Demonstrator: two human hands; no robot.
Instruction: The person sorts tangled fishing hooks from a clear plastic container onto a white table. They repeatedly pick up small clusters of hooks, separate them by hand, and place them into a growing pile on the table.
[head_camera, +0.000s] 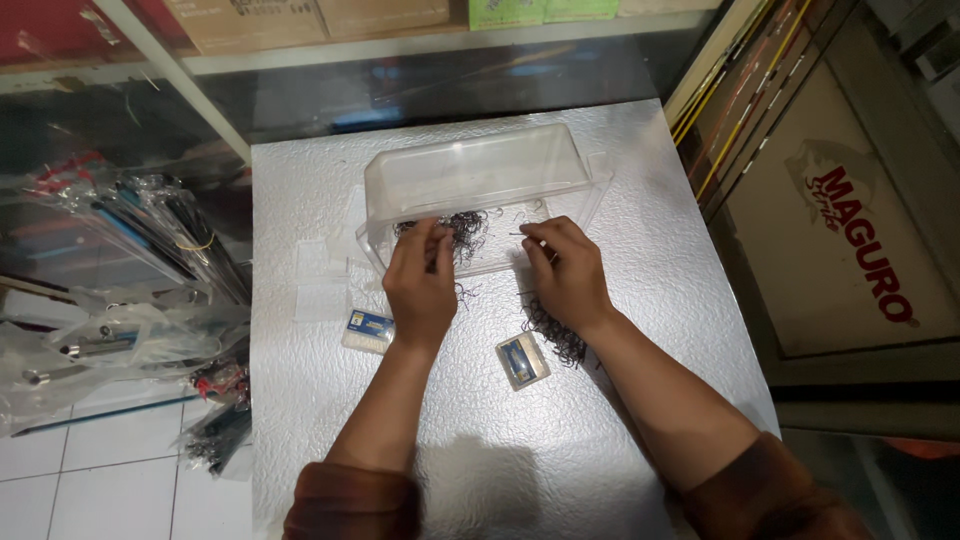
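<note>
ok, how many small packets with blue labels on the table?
2. One small packet lies by the left hand; the other packet lies near the right hand's wrist. Hands or hooks may hide more.

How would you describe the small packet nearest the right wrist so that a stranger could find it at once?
Start at the silvery textured table top, then find the right hand beside the clear plastic box. Just below that hand, beside a dark heap of small hooks, lies a small clear packet. Unlike the other small packet near the left hand, it sits tilted.
</note>
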